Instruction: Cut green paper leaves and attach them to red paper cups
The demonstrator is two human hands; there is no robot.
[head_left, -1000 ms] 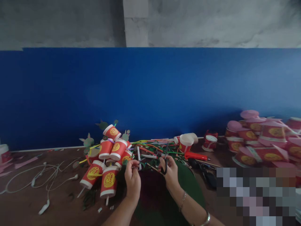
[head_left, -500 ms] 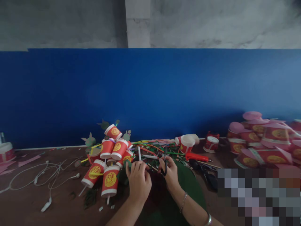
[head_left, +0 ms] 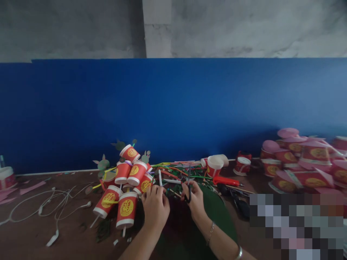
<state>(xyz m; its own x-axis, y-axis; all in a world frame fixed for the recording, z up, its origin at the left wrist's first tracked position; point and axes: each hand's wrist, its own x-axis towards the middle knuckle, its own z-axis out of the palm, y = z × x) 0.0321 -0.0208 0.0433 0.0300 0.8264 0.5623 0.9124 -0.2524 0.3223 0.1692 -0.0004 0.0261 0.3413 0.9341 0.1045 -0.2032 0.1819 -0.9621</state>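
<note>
Fingers of the right hand [head_left: 195, 202] are closed around the dark handles of a pair of scissors [head_left: 189, 176], which stands near the middle of the bench [head_left: 70, 229], its blades pointing away from the wearer. Whether the blades are parted is too small to tell. The left hand [head_left: 155, 204] is beside it, back upward, fingers bent downward; what they hold, if anything, is hidden. A white stick [head_left: 159, 178] rises just past those fingertips, and I cannot tell whether they touch it.

To handle the scissors well, I would judge, the tips should point away from the left fingers, with the left hand bringing any piece to the blades and the grip light enough for small cuts.

Under and beside the right wrist spreads a dark green sheet [head_left: 217, 207]. Just beyond the hands lies a tangle of coloured strips [head_left: 173, 169]. To the left, red paper cups [head_left: 127, 209] with yellow emblems are heaped, rabbit-shaped cutouts [head_left: 103, 163] among them; farther left is a white earphone cord [head_left: 53, 238]. To the right are a white-rimmed cup [head_left: 215, 162], a red tool [head_left: 227, 180] and, well apart, a pile of pink-covered cups [head_left: 316, 151]. A blue wall [head_left: 173, 108] stands behind.
</note>
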